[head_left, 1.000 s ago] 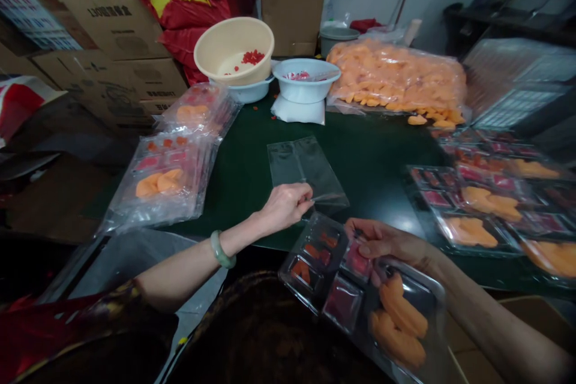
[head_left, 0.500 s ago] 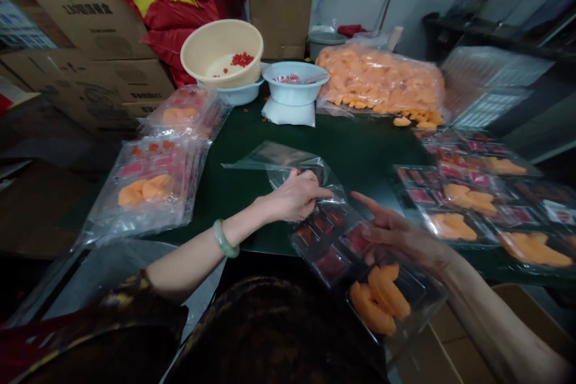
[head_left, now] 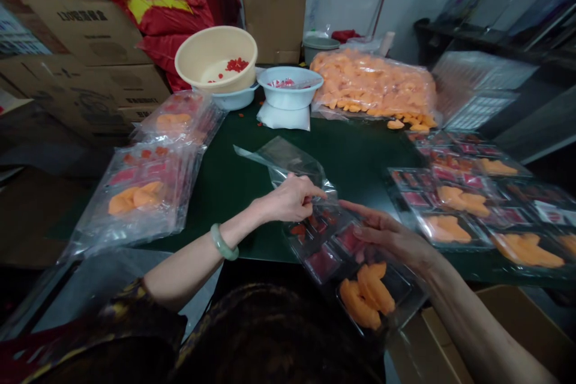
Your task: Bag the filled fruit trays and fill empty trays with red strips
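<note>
Just past the table's near edge, a dark compartment tray point(head_left: 321, 264) is inside a clear plastic bag point(head_left: 297, 159). Dark red pieces, two pink-red packets point(head_left: 323, 263) and orange curved pieces point(head_left: 366, 297) fill its compartments. My left hand point(head_left: 292, 197), below a green bangle point(head_left: 224, 242), is closed on the bag near its open end, index finger extended to the right. My right hand point(head_left: 382, 233) grips the bagged tray from the right side, thumb over the top and fingers partly hidden. The bag's loose flap lies on the green table.
Stacked bagged trays point(head_left: 135, 192) lie at the left, unbagged filled trays point(head_left: 450, 204) at the right. Behind are a cream basin point(head_left: 216, 54), a light blue basin point(head_left: 290, 93) and a big bag of orange pieces point(head_left: 373, 84). An open carton point(head_left: 517, 318) stands at lower right.
The whole view has shifted slightly. Both hands keep nearly the same hold on the bagged tray, and the bag's loose flap has changed shape a little.
</note>
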`<state>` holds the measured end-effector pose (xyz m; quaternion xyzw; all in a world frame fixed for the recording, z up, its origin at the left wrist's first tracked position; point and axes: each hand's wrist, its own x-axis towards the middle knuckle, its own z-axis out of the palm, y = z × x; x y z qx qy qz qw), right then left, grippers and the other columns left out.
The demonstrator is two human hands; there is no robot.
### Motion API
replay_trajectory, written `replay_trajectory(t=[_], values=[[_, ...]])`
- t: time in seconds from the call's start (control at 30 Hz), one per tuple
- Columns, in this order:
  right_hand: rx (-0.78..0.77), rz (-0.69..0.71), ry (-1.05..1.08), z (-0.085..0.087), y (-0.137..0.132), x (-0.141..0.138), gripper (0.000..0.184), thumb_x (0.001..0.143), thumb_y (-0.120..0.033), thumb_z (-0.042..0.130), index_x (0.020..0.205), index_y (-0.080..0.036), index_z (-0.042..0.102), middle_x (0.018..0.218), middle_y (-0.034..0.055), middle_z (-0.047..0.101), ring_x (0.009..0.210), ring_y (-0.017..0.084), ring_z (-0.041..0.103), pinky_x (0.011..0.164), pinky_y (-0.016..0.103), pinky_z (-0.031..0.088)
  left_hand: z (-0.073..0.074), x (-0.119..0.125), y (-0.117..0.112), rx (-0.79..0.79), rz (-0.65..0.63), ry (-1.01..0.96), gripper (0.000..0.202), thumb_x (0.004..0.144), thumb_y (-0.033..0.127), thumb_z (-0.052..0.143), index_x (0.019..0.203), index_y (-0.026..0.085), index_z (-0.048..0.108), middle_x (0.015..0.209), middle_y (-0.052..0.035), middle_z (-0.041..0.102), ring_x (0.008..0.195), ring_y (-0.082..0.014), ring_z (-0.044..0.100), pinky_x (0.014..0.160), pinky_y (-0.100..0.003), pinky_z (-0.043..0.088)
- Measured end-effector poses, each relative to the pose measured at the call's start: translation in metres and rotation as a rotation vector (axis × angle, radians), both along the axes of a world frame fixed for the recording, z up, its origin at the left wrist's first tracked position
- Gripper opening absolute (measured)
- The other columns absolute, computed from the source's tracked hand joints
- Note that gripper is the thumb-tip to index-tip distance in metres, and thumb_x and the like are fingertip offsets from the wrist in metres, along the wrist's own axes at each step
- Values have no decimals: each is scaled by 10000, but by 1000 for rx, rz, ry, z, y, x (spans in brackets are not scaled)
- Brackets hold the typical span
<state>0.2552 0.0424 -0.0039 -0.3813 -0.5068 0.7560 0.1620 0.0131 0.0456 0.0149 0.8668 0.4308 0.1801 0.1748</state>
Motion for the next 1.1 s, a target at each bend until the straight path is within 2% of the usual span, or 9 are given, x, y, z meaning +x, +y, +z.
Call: replay_trajectory(t=[0.17,0.27,0.37,0.5,0.6,0.73,0.87,1.0,1.1], values=[[-41,-63,78,-11,-3,1,776,754,-279,664,1414,-184,266,645,32,675,510,155,637,414,191,467,-13,-10,-13,257,317,225,261,753,113,448,923,144,644,848,-100,595,860,-230,512,720,-352,325],[-82,-132,116,-17,-7,3,741,745,-265,673,1393,-197,319,645,22,671,499,145,632,439,196,473,-24,-18,-15,182,528,202,142,778,198,488,794,146,619,742,-68,586,711,-195,526,614,-307,328],[-123,-212,155,-22,-13,2,719,719,-247,695,1363,-231,375,688,11,673,497,138,629,459,205,477,-32,-25,-14,-40,678,-21,232,759,351,570,630,158,554,564,-8,525,547,-137,485,528,-259,312],[-183,-324,202,-20,-23,-3,680,716,-228,696,1335,-266,416,634,-15,653,502,132,621,514,226,489,-39,-30,-17,-469,591,-595,199,731,316,601,647,143,549,517,27,500,482,-89,469,500,-217,358],[-224,-416,226,-15,-30,-9,667,716,-212,695,1324,-280,428,625,-13,658,633,166,659,609,258,508,-42,-30,-24,-596,547,-773,122,734,234,578,766,119,604,573,17,542,512,-80,492,530,-210,400],[-244,-527,216,-12,-37,-16,687,672,-214,731,1299,-273,458,826,26,705,688,169,667,634,267,514,-44,-25,-38,-290,544,-638,119,777,167,504,769,122,614,612,6,550,538,-83,492,521,-202,383],[-220,-589,157,-13,-47,-25,755,630,-254,759,1313,-248,438,700,6,687,493,130,611,492,229,476,-47,-16,-55,123,581,-464,132,795,112,485,850,132,603,710,-18,596,624,-105,543,596,-223,419],[-169,-727,129,-16,-63,-45,763,622,-317,754,1303,-231,420,645,-2,661,486,133,594,466,224,453,-46,-17,-72,120,459,-415,130,823,104,468,872,149,579,707,-7,578,634,-103,541,601,-218,423],[-8,-792,32,-23,-63,-66,649,665,-372,706,1235,-195,452,632,-1,632,503,137,577,454,226,437,-43,-29,-79,36,373,-381,152,848,98,436,825,157,574,724,-7,571,662,-100,540,611,-211,420]])
